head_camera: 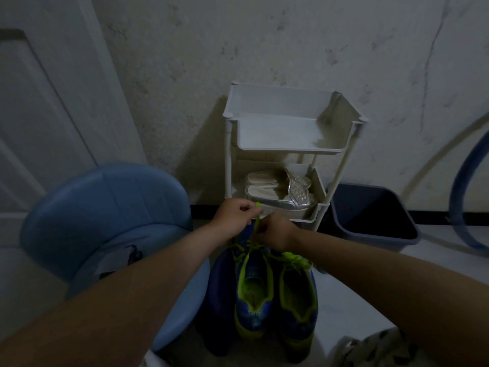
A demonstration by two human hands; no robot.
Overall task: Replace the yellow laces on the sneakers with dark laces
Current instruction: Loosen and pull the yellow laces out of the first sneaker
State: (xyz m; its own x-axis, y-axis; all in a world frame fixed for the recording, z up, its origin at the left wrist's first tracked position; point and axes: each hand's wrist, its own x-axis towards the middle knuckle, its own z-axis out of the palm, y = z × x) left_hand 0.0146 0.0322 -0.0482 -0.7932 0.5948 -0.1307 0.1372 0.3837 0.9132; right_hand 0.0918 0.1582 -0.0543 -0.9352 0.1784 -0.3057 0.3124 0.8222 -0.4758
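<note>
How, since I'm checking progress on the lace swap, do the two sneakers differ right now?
The left sneaker has its yellow lace drawn upward, pinched by the left hand and right hand. The right sneaker has its bunched lace lying on top, held by no hand. Both are blue with yellow-green trim, side by side, with the yellow laces not yet replaced.

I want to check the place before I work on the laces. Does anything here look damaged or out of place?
The wall has a long dark crack at the upper right, and blotchy stains. Nothing else stands out: left hand and right hand pinch a yellow lace above the blue sneakers.
</note>
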